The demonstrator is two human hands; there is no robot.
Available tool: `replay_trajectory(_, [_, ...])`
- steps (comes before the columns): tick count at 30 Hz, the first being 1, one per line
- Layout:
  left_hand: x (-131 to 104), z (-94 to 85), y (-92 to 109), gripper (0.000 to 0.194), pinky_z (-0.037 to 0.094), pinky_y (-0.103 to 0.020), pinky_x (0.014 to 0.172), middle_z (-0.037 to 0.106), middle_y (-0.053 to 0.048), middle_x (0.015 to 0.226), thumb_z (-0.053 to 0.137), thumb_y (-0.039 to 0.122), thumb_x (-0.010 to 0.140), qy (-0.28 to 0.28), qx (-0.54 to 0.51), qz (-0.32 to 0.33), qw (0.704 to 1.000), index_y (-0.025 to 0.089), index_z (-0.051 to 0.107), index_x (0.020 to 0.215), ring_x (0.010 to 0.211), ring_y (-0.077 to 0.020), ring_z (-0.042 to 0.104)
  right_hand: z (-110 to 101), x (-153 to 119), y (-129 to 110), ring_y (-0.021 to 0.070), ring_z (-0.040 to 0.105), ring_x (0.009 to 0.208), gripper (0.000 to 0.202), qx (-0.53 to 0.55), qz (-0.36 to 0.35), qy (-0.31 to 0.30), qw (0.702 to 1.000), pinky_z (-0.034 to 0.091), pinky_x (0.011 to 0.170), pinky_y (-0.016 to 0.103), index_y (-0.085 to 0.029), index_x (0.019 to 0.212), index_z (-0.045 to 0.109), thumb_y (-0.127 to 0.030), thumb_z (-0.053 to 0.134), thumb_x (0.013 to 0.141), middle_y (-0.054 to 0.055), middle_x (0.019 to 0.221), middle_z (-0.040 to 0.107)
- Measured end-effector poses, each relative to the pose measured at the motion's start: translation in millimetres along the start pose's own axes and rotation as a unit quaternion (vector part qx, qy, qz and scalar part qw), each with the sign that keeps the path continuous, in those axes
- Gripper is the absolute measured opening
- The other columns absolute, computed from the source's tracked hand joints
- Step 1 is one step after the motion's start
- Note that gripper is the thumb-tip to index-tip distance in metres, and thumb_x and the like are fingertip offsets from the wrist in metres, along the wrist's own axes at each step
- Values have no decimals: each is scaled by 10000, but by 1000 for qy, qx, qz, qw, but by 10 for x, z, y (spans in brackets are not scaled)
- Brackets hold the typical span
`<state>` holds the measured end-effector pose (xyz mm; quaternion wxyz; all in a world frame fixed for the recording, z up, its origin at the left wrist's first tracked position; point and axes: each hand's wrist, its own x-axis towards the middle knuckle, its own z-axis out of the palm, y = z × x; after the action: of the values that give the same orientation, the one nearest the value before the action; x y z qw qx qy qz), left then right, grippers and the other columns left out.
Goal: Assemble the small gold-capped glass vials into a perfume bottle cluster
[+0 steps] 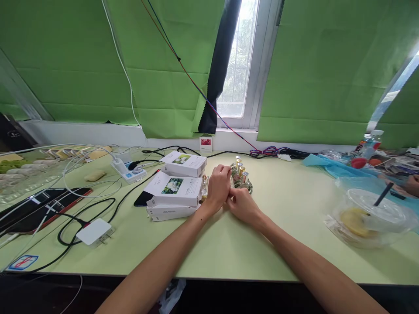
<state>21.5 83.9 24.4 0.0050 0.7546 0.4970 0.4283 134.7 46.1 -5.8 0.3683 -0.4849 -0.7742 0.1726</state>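
Observation:
My left hand (218, 187) is closed, fingers curled, just right of the white boxes. Touching it from the right is my right hand (242, 204), also with bent fingers. Whatever they grip is hidden behind the fingers and knuckles. Right behind them stands a group of small round glass bottles (245, 185) with gold and silver caps, like perfume bottles. More glass and gold (204, 187) shows between my left hand and the boxes. A white box with a white flower picture (186, 186) lies on another white box (173, 212); a similar flower box (185, 164) lies behind.
On the left are a power strip (131, 173), a white charger (94, 232), tangled cables and dark tablets (42, 207). A bagged drink cup (373, 213) stands at right, near a blue plastic bag (330, 165) and a bottle (373, 144). Another person's hand (412, 185) shows at the right edge.

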Motion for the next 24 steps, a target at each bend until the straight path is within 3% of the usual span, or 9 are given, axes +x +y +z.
replay_trajectory(8, [0, 34, -32, 159, 488, -333, 835, 683, -69, 1054, 512, 141, 970, 6, -33, -12, 999, 202, 651, 1016, 1014, -226, 616, -6, 9, -9, 112, 469, 526, 215, -11, 1, -5, 1000, 303, 536, 235, -171, 600, 553, -43, 541, 773, 24, 588, 627])
replay_trajectory(17, [-4, 75, -72, 150, 503, -355, 834, 698, -61, 997, 536, 122, 936, 24, -73, -2, 997, 210, 646, 985, 948, -222, 639, -2, 4, -8, 120, 488, 527, 221, -28, 4, -4, 1000, 314, 539, 237, -171, 600, 568, -41, 537, 776, 29, 589, 636])
replay_trajectory(24, [-12, 71, -68, 129, 501, -339, 805, 696, -57, 946, 557, 136, 919, 33, -111, -29, 993, 197, 608, 1020, 892, -207, 657, 4, -1, -4, 124, 501, 531, 215, -28, -2, -1, 1000, 323, 542, 237, -172, 607, 576, -54, 533, 782, 32, 598, 646])
